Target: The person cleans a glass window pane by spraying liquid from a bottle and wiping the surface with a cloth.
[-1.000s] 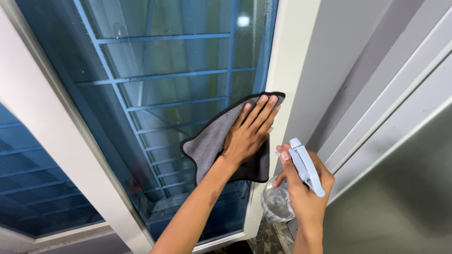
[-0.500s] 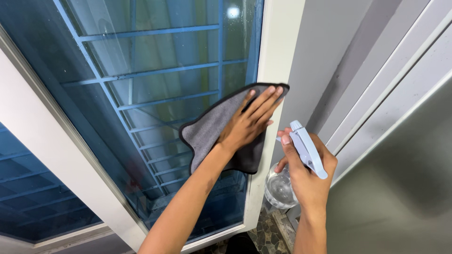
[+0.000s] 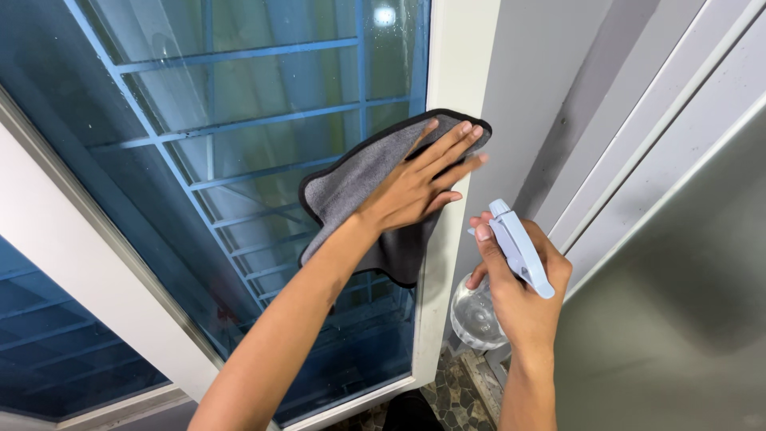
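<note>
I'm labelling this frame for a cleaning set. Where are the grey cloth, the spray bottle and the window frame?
Grey cloth (image 3: 351, 187), head view, bare upper-left part beside the left hand.
Spray bottle (image 3: 519, 251), head view, pale blue trigger head.
Window frame (image 3: 459, 56), head view, white upright right of the glass.

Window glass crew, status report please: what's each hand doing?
Left hand flat on grey black-edged cloth against blue-tinted window pane. Right hand gripping clear spray bottle. Nothing in the way.

Single head-worn view, close over both forearms, angled at window pane (image 3: 239, 144) — wall at right
</note>
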